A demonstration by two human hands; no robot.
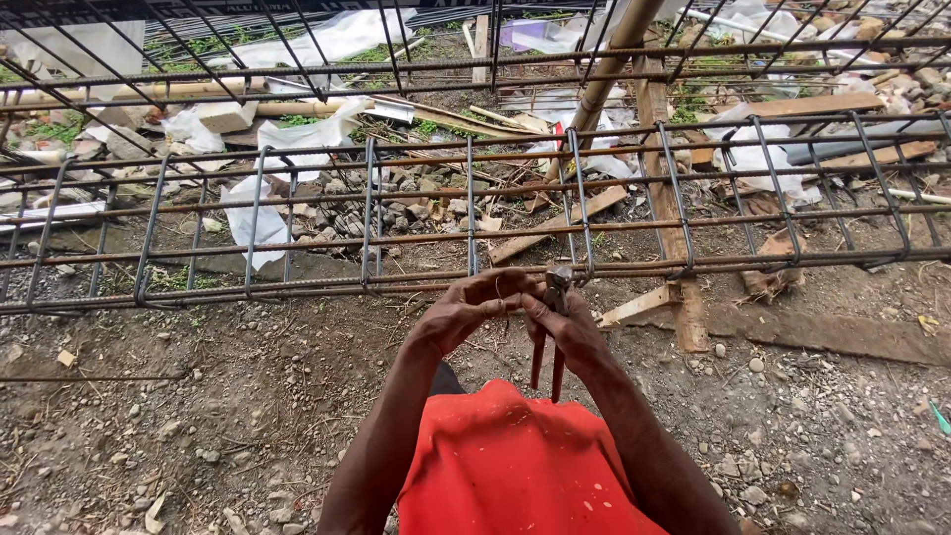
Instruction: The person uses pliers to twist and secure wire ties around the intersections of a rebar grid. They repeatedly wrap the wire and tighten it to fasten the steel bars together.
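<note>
Your hands meet: the right hand (570, 332) grips red-handled pincers (551, 327), the left hand (466, 309) pinches thin tie wire (507, 315) just below the rebar cage (416, 233).

Rebar cage (475, 213) before rubble (396, 203), seemingly.

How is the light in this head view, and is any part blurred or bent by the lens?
Head view: soft, even daylight with no hard shadows or glare. The rebar cage bows toward the frame edges, a wide-lens distortion. The left hand, right hand and the red-handled pincers are reasonably sharp; the rubble behind looks a little softer.
</note>
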